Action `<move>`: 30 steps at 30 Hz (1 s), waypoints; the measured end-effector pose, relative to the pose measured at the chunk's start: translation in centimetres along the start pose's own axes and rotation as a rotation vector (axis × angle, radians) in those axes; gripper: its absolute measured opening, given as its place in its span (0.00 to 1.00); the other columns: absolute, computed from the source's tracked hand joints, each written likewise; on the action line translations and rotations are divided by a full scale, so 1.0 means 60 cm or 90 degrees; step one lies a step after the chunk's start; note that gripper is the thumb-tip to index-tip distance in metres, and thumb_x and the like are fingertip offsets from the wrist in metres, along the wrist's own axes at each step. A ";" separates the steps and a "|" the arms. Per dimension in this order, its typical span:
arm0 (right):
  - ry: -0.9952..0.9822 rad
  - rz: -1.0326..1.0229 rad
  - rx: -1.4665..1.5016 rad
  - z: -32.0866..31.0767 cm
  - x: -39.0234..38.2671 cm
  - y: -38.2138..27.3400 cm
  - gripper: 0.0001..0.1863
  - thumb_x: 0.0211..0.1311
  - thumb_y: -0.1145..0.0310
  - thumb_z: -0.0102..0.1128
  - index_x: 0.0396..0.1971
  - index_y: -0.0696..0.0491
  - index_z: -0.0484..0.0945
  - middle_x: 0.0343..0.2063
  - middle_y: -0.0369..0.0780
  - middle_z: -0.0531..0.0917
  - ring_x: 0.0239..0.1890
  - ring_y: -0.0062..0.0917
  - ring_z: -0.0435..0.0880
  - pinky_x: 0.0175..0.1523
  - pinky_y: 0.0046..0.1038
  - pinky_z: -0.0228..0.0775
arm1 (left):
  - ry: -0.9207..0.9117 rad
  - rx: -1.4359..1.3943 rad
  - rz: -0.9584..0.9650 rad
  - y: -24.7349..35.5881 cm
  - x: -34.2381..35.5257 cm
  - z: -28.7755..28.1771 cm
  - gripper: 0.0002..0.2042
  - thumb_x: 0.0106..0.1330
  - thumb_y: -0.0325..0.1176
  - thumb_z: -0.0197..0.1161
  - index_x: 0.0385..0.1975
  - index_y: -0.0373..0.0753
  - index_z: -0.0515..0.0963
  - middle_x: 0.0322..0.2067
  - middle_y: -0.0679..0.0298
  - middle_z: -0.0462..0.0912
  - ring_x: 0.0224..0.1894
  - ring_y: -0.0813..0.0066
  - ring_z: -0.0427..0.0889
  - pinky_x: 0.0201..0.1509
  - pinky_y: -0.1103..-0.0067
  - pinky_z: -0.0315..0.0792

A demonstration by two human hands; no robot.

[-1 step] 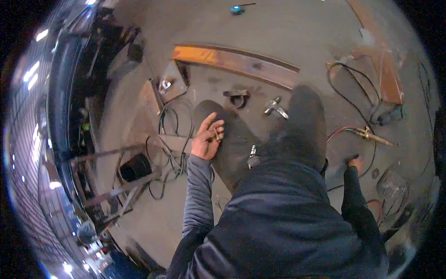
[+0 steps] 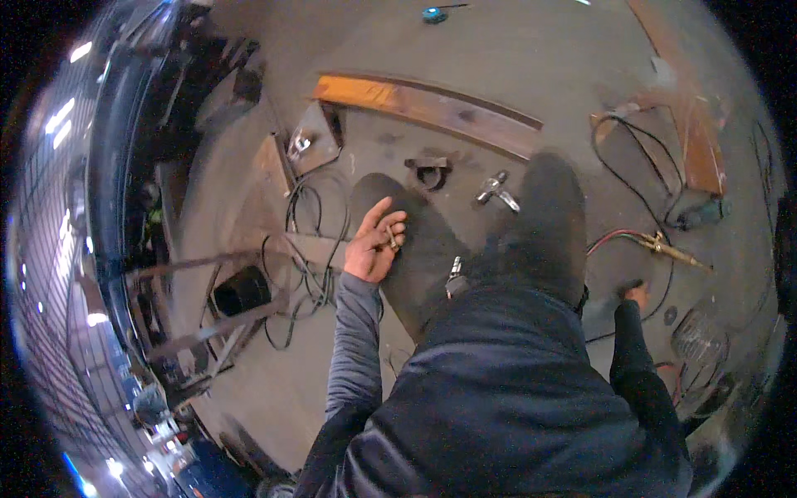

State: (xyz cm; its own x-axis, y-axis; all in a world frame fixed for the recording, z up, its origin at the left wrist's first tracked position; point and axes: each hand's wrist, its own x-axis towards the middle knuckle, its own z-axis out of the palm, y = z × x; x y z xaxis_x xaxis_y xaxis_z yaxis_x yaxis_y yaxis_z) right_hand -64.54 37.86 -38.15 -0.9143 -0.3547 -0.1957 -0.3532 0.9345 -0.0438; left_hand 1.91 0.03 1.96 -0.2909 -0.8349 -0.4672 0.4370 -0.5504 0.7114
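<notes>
My left hand [image 2: 375, 249] rests palm up above my left thigh, fingers curled on a small thin brass-coloured piece [image 2: 393, 236]. My right hand [image 2: 633, 295] is low beside my right leg, fingers bent around something small and dark that is unclear. A brass cutting torch [image 2: 664, 247] with red and green hoses lies beyond it. Between my legs are a bright metal tool [image 2: 456, 267] and, further forward, a silver clamp-like tool [image 2: 498, 192] near a dark metal ring piece [image 2: 430, 172].
A rusty, orange-ended steel beam [image 2: 432, 108] lies across the floor ahead. Steel plates [image 2: 314, 139] and tangled cables [image 2: 307, 241] are at left, near a steel frame [image 2: 178, 340]. Rusty pieces [image 2: 697, 153] and a dark power tool [image 2: 701, 212] are at right; a teal tool [image 2: 433, 15] lies far ahead.
The view has shifted slightly, with the beam appearing a little higher and further right. My hands have hardly moved, and the left still holds the small piece.
</notes>
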 end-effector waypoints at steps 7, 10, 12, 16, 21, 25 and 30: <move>-0.100 0.037 0.079 -0.006 -0.057 -0.073 0.27 0.65 0.59 0.63 0.62 0.51 0.74 0.62 0.44 0.79 0.61 0.43 0.79 0.63 0.45 0.72 | 0.029 -0.034 0.038 -0.019 -0.085 -0.037 0.27 0.64 0.15 0.54 0.66 0.31 0.67 0.53 0.51 0.80 0.49 0.64 0.82 0.52 0.73 0.79; -0.020 0.049 0.051 0.002 0.026 -0.050 0.28 0.66 0.65 0.64 0.65 0.52 0.71 0.62 0.44 0.78 0.60 0.43 0.79 0.63 0.44 0.72 | -0.025 -0.089 0.054 -0.048 -0.042 -0.045 0.27 0.63 0.14 0.55 0.65 0.32 0.69 0.51 0.52 0.81 0.47 0.65 0.83 0.47 0.74 0.79; -0.165 0.054 0.340 0.012 -0.031 -0.098 0.28 0.65 0.67 0.63 0.66 0.52 0.70 0.60 0.45 0.79 0.57 0.41 0.80 0.61 0.42 0.72 | 0.001 -0.072 0.048 -0.030 -0.058 -0.039 0.27 0.63 0.14 0.55 0.64 0.33 0.69 0.50 0.53 0.82 0.45 0.65 0.83 0.45 0.75 0.78; -0.326 0.037 0.641 -0.026 -0.115 -0.146 0.28 0.65 0.65 0.64 0.65 0.51 0.70 0.52 0.44 0.82 0.46 0.36 0.81 0.48 0.38 0.74 | 0.098 0.016 0.020 -0.024 -0.117 -0.076 0.19 0.66 0.20 0.56 0.58 0.35 0.73 0.41 0.61 0.84 0.34 0.73 0.82 0.33 0.81 0.74; -0.396 -0.014 0.725 -0.101 -0.142 -0.235 0.25 0.65 0.63 0.64 0.61 0.49 0.72 0.44 0.42 0.83 0.36 0.31 0.82 0.35 0.34 0.75 | 0.185 0.457 -0.067 -0.048 -0.188 -0.149 0.11 0.69 0.33 0.60 0.49 0.40 0.80 0.36 0.67 0.84 0.32 0.82 0.77 0.35 0.82 0.72; -0.487 0.045 0.740 -0.199 -0.135 -0.309 0.28 0.67 0.69 0.57 0.67 0.46 0.68 0.57 0.47 0.74 0.49 0.42 0.78 0.45 0.46 0.77 | 0.076 0.651 -0.302 -0.106 -0.285 -0.191 0.15 0.68 0.41 0.64 0.49 0.42 0.82 0.38 0.69 0.85 0.35 0.78 0.79 0.40 0.77 0.75; -0.378 -0.290 0.671 -0.285 -0.075 -0.441 0.26 0.67 0.64 0.59 0.63 0.47 0.68 0.35 0.40 0.80 0.30 0.31 0.79 0.33 0.31 0.76 | -0.028 0.554 -0.382 -0.219 -0.362 -0.219 0.21 0.65 0.51 0.65 0.52 0.45 0.83 0.40 0.68 0.85 0.35 0.76 0.79 0.41 0.74 0.75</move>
State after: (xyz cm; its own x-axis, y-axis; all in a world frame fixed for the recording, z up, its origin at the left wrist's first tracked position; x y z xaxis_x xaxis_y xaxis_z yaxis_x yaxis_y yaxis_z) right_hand -54.48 14.26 -19.38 -0.4301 -0.8325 -0.3492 -0.0336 0.4013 -0.9153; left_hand 13.66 25.36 -4.10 -0.2959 -0.4162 -0.8597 -0.5438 -0.6665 0.5099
